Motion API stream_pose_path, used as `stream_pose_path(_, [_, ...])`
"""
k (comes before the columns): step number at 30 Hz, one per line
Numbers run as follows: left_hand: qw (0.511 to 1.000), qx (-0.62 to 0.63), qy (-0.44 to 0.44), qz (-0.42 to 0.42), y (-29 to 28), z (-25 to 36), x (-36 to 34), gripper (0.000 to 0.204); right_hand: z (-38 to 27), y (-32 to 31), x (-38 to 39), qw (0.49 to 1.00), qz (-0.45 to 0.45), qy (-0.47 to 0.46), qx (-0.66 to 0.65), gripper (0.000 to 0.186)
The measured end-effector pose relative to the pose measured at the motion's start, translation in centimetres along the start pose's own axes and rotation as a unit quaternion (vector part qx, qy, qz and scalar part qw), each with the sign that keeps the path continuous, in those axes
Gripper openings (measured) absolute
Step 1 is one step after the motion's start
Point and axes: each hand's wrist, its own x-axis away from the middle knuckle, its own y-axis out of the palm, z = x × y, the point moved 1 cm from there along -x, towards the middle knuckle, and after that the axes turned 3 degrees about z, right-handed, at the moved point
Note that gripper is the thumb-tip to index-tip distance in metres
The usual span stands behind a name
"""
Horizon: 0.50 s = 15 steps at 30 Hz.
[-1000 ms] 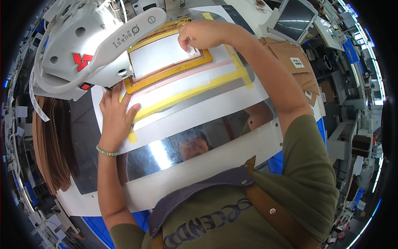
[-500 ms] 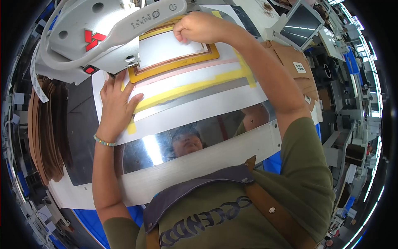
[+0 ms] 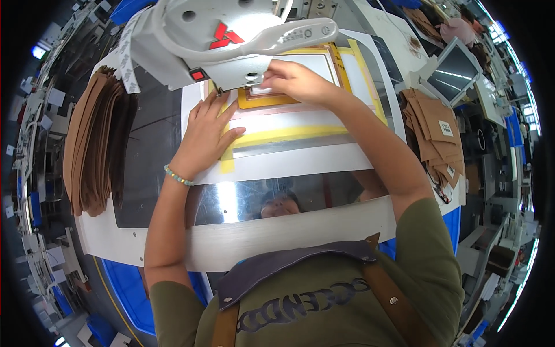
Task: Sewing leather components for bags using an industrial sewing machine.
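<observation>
My left hand (image 3: 205,136) lies open on a white sheet (image 3: 295,156) edged with yellow tape, its fingertips beside the low front of a white machine head (image 3: 173,46). Just right of that head, my right hand (image 3: 298,84) reaches over a yellow rectangular frame (image 3: 341,69) with a white inner panel (image 3: 318,66). Its fingers are curled and closed near the panel's left part; what they hold, if anything, is hidden. The sheet lies on a dark, shiny metal plate (image 3: 318,196).
A stack of brown pieces (image 3: 89,144) lies at the left, with more brown pieces (image 3: 428,127) at the right, beside a tilted screen (image 3: 454,75). Blue bins (image 3: 121,289) sit below the table. A person in pink (image 3: 457,29) is in the far background.
My right hand has moved from the panel's upper right toward its left, beside the machine head. My left hand stays on the sheet. The view has shifted, showing more of the surroundings.
</observation>
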Motion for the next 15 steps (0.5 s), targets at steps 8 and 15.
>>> stream_pose_path(8, [0.927,-0.268,-0.179,0.192,-12.4,-15.9,6.9,0.045,2.6,-7.0,10.4,0.964,0.246,-0.062,0.082,0.025])
stream_pose_path(15, [0.845,-0.358,-0.375,0.13,-16.8,-23.1,11.1,0.023,3.9,-7.9,10.4,0.951,0.296,-0.085,0.024,0.026])
